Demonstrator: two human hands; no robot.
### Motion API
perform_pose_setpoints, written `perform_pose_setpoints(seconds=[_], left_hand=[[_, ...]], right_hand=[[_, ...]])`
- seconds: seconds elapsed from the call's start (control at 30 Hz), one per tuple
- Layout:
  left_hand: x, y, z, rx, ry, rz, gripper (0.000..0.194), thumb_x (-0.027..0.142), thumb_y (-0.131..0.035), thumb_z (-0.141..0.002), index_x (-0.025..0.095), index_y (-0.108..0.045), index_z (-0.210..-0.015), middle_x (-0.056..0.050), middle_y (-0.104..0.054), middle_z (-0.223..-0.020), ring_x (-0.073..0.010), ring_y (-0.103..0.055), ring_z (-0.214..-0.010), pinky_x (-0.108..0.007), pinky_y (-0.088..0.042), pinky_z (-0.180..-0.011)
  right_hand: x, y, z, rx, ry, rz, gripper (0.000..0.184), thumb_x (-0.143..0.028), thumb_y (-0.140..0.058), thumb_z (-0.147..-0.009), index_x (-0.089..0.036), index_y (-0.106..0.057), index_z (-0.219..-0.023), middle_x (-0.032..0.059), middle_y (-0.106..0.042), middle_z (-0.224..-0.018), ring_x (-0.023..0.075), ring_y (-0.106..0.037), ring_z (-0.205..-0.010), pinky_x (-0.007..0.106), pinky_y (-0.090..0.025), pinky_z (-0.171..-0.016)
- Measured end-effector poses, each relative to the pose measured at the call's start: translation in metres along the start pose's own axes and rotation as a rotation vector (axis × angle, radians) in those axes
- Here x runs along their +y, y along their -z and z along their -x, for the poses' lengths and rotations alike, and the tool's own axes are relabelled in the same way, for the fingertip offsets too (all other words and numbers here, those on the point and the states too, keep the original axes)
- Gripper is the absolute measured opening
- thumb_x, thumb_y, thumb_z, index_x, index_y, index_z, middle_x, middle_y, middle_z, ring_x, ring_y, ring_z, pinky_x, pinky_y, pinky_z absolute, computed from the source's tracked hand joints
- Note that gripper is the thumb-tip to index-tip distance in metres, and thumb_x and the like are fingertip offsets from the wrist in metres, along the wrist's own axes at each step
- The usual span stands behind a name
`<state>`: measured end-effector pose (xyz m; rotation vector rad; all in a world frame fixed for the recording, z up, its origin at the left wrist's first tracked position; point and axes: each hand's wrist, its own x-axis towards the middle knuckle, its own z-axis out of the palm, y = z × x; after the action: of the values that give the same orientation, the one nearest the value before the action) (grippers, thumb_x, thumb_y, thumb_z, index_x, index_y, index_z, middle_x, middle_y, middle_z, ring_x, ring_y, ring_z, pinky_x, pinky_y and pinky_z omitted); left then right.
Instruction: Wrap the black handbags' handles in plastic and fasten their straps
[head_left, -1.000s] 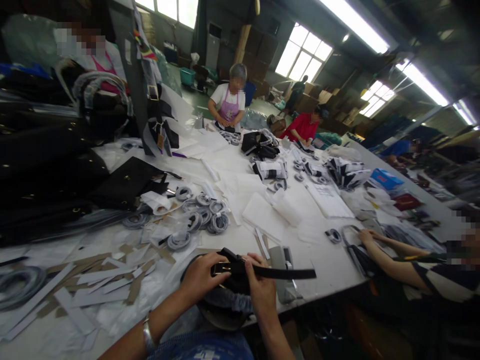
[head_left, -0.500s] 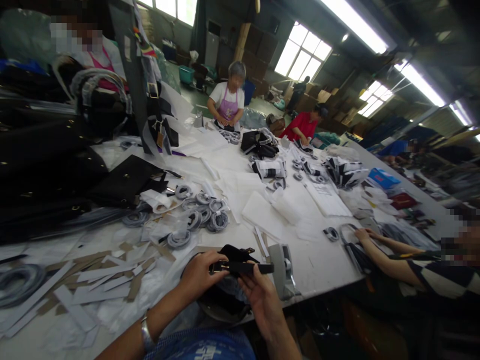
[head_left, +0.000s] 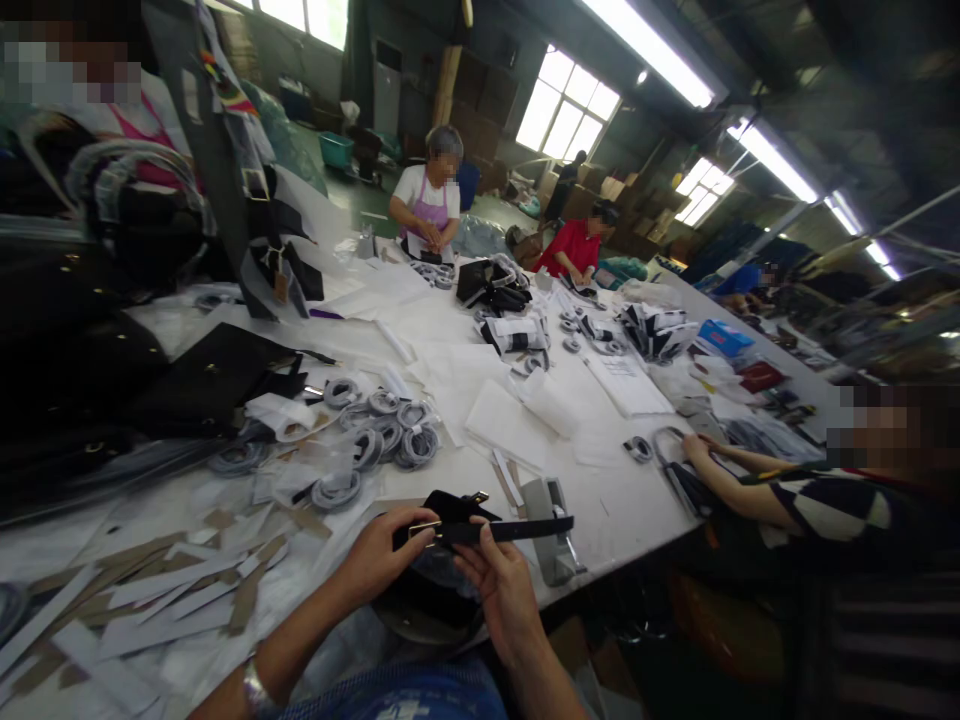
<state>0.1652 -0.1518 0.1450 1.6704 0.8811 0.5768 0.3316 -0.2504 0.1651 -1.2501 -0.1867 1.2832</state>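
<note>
A black strap [head_left: 525, 529] with a gold buckle [head_left: 424, 535] stretches between my two hands, over a black handbag [head_left: 420, 608] at the table's front edge. Pinched around the buckle end is my left hand [head_left: 386, 555]. My right hand [head_left: 499, 585] grips the strap between thumb and fingers, with its loose end pointing right. Clear wrapping shows inside the bag's opening, while much of the bag is hidden by my hands. Just right of the strap stands a grey tabletop device [head_left: 551, 570], possibly a tape dispenser.
Several wrapped grey coils [head_left: 415, 447] lie ahead of the bag. Paper and card strips [head_left: 172, 590] litter the left side, with black bags [head_left: 217, 375] behind. A co-worker's arms [head_left: 739, 490] work at the right edge; others sit across the white table [head_left: 600, 510].
My right hand first let its fingers spread under the strap, then took hold nearer the buckle; the strap's free end swung out right again. The view has turned slightly to the right.
</note>
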Motion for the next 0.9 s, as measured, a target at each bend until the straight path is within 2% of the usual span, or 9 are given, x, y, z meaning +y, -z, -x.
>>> perform_pose_setpoints(seconds=[0.17, 0.33, 0.6, 0.8, 0.9], left_hand=[[-0.003, -0.002, -0.001, -0.023, 0.016, -0.014, 0.026, 0.038, -0.060, -0.086, 0.022, -0.071, -0.103, -0.006, -0.074, -0.108, -0.0254, -0.065, -0.105, -0.035, -0.047, -0.094], [-0.006, -0.002, 0.000, -0.037, 0.033, -0.020, 0.027, 0.039, -0.061, -0.085, 0.022, -0.071, -0.104, -0.006, -0.073, -0.110, -0.0261, -0.065, -0.107, -0.036, -0.046, -0.095], [-0.002, -0.004, 0.001, -0.018, 0.030, -0.017, 0.024, 0.034, -0.064, -0.083, 0.021, -0.072, -0.102, -0.004, -0.075, -0.104, -0.0235, -0.067, -0.101, -0.031, -0.048, -0.090], [-0.004, -0.004, 0.000, 0.021, 0.026, -0.020, 0.025, 0.033, -0.064, -0.083, 0.022, -0.071, -0.104, -0.004, -0.075, -0.104, -0.0228, -0.067, -0.100, -0.030, -0.048, -0.088], [-0.005, -0.007, 0.000, 0.028, 0.013, -0.026, 0.023, 0.029, -0.065, -0.081, 0.022, -0.071, -0.102, -0.003, -0.075, -0.101, -0.0225, -0.068, -0.096, -0.029, -0.049, -0.085]], right_hand=[[0.005, -0.001, 0.001, -0.017, 0.038, 0.014, 0.044, -0.035, -0.084, -0.071, -0.016, -0.069, -0.107, 0.0089, -0.074, -0.107, 0.0222, -0.069, -0.096, 0.030, -0.056, -0.078], [0.008, 0.000, 0.001, -0.024, 0.082, 0.053, 0.042, -0.033, -0.086, -0.067, -0.016, -0.071, -0.102, 0.0078, -0.074, -0.106, 0.0234, -0.068, -0.099, 0.032, -0.056, -0.081], [0.008, 0.000, 0.003, 0.007, 0.008, 0.038, 0.046, -0.035, -0.083, -0.073, -0.013, -0.066, -0.110, 0.0116, -0.076, -0.101, 0.0250, -0.072, -0.092, 0.032, -0.058, -0.074], [0.012, -0.001, 0.005, 0.046, 0.046, -0.011, 0.043, -0.033, -0.083, -0.072, -0.016, -0.068, -0.108, 0.0090, -0.076, -0.102, 0.0240, -0.072, -0.092, 0.032, -0.059, -0.075], [0.016, -0.001, 0.007, 0.040, 0.090, 0.107, 0.041, -0.037, -0.082, -0.073, -0.017, -0.070, -0.107, 0.0086, -0.075, -0.102, 0.0259, -0.071, -0.094, 0.034, -0.059, -0.076]])
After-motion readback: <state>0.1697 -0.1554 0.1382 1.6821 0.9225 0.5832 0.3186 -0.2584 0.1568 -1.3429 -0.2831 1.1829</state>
